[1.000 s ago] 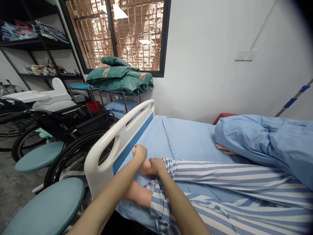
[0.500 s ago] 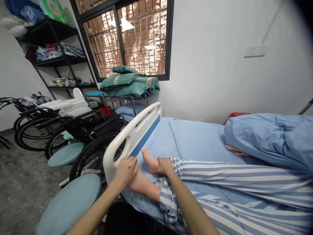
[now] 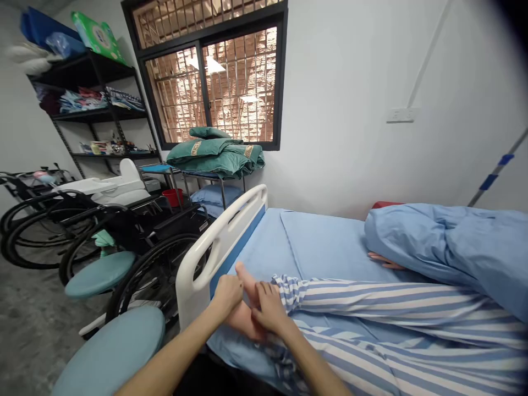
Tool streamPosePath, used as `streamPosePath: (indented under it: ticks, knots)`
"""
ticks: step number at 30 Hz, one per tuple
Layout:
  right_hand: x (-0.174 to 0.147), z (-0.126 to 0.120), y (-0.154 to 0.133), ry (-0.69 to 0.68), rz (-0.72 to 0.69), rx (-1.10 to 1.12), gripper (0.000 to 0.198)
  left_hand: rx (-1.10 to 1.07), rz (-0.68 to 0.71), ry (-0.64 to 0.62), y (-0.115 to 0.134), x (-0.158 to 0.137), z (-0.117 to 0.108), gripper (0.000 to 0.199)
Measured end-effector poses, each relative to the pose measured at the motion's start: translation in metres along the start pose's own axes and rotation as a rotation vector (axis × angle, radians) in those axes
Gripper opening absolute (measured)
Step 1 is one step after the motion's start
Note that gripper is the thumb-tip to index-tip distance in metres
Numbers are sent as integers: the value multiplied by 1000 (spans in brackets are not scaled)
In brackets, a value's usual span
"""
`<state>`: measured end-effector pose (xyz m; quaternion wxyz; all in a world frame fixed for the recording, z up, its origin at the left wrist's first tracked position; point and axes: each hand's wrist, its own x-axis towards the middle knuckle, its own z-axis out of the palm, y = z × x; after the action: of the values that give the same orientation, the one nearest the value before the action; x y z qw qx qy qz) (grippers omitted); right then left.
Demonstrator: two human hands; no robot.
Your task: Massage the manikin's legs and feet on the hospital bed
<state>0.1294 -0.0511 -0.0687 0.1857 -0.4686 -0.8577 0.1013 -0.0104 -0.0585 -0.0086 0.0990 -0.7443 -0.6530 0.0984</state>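
Observation:
Two bare feet of a person lying on the bed are in front of me. My left hand (image 3: pixel 229 292) is closed over the toe end of the near foot (image 3: pixel 244 320). Bent over the ankles, my right hand (image 3: pixel 270 309) has its thumb on the near foot and its fingers beside the far foot's ankle; which ankle it grips I cannot fully tell. The far foot (image 3: pixel 246 279) points its toes up, close to the footboard (image 3: pixel 223 220). Blue-and-white striped trousers (image 3: pixel 363 291) cover the legs.
A blue quilt (image 3: pixel 445 236) covers the upper body, with the person's hand (image 3: pixel 385 260) showing beneath. Left of the bed stand a wheelchair (image 3: pixel 165 242) and round stools (image 3: pixel 119 346). Behind are folded green quilts (image 3: pixel 218 154) and a black shelf (image 3: pixel 94 115).
My right hand has shifted from the far foot's ankle towards the near foot. The left hand stays at the near foot's toes, now closer to the right hand. The view has tilted slightly up.

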Motion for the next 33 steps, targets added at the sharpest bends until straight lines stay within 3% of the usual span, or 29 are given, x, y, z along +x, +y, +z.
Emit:
streamPosePath:
  ticks: [2,4,10,21,28,33]
  knots:
    - [-18,4,-7,-1,-44,38,58,-11,-2,12,-1,0,1,29]
    - [-28,10,-11,-90,-56,41,68,-24,-16,20,-2,1,1,29]
    - [-20,28,-12,-266,107,-148,69,-87,-77,54,-3,11,0,28]
    - [8,21,5,-285,202,-175,61,-165,-217,167,-12,57,12,33]
    - [15,28,12,-261,216,-173,57,-247,-312,134,-12,61,10,36]
    - [12,29,9,-261,225,-202,59,-290,-383,215,-10,51,12,43]
